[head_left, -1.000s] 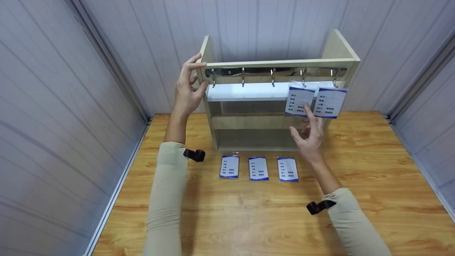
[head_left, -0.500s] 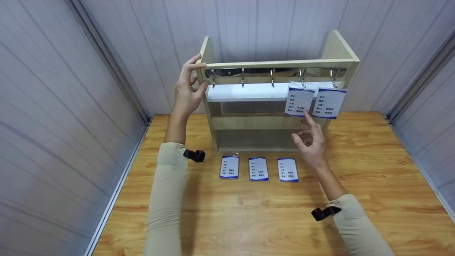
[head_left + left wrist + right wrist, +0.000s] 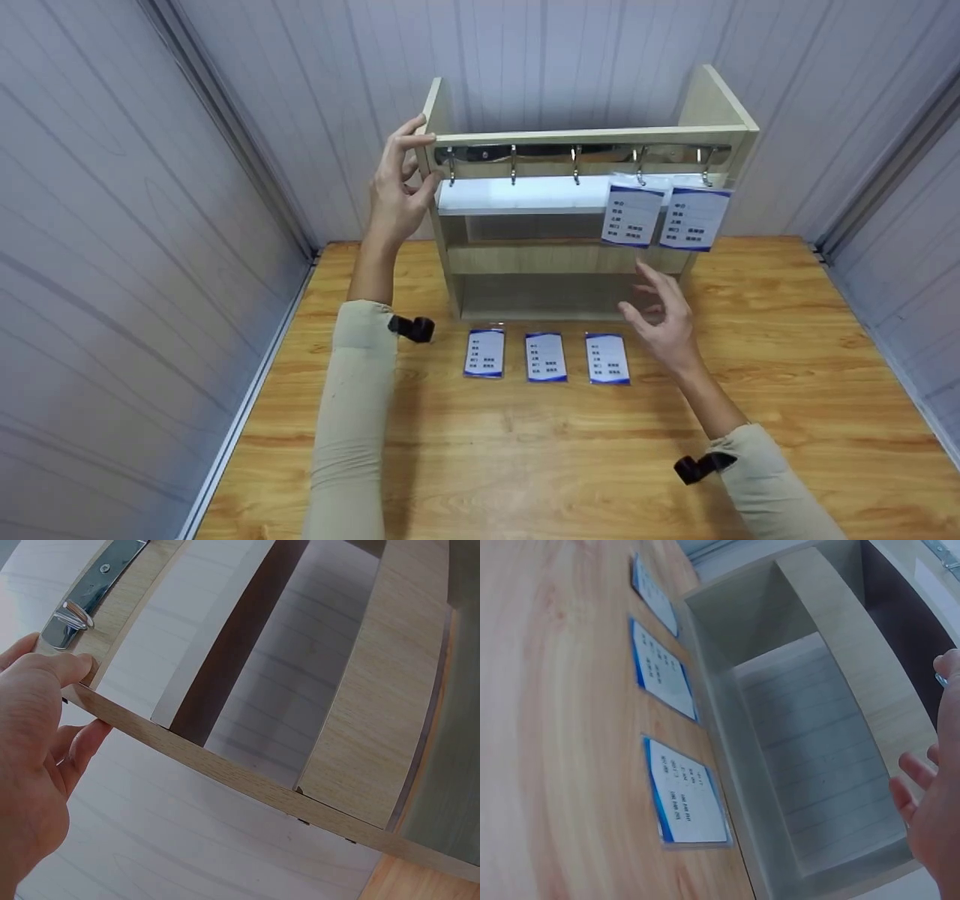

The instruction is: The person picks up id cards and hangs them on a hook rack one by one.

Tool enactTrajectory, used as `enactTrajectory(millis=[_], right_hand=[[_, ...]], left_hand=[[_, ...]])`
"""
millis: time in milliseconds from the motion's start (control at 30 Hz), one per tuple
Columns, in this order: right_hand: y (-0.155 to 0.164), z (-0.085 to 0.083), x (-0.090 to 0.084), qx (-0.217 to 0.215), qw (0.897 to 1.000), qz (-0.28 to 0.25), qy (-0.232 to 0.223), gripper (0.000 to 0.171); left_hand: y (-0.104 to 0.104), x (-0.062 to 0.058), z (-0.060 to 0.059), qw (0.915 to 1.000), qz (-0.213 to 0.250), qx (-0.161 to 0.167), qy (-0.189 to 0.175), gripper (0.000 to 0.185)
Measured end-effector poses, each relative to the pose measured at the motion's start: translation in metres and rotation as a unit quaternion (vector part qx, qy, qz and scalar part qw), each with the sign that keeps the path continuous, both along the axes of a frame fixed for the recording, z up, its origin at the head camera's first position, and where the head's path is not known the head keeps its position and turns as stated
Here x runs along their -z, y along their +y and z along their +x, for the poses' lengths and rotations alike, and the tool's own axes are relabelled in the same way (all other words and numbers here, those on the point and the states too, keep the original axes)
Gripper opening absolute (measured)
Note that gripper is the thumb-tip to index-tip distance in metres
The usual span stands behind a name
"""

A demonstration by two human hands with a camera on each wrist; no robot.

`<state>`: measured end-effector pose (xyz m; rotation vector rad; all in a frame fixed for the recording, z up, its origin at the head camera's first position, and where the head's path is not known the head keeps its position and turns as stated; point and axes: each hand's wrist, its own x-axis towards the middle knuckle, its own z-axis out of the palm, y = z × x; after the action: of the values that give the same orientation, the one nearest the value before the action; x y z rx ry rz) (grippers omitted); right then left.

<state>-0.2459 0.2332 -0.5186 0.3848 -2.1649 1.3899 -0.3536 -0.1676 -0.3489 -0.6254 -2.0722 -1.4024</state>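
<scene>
Two badge cards (image 3: 661, 216) already hung on the wooden rack (image 3: 592, 135); your left hand (image 3: 396, 196) gripped its far-left corner while your right hand (image 3: 664, 319), fingers spread, hovered empty near three table cards (image 3: 546, 356), probably needing the rightmost next

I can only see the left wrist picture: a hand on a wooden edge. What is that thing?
Observer: A small wooden rack standing on a table; the left hand grips its top left corner.
Visitor: Does anything hang on it?
Observer: Two blue-edged cards hang from the two hooks farthest right; three hooks are bare.
Visitor: And the other hand?
Observer: The right hand is open, holding nothing, low in front of the rack.
Visitor: Any more cards?
Observer: Three cards in a row lie flat on the table before the rack.
</scene>
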Motion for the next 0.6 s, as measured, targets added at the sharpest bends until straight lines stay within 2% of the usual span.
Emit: enactTrajectory(millis=[400,600], right_hand=[[0.004,0.015,0.013,-0.005,0.997,0.048,-0.055,0.075],[0.006,0.016,0.018,0.007,0.994,0.043,-0.103,0.081]], left_hand=[[-0.001,-0.001,0.001,1.0,0.002,0.003,-0.001,0.044],[-0.002,-0.001,0.0,0.9999,-0.009,0.002,0.01,0.043]])
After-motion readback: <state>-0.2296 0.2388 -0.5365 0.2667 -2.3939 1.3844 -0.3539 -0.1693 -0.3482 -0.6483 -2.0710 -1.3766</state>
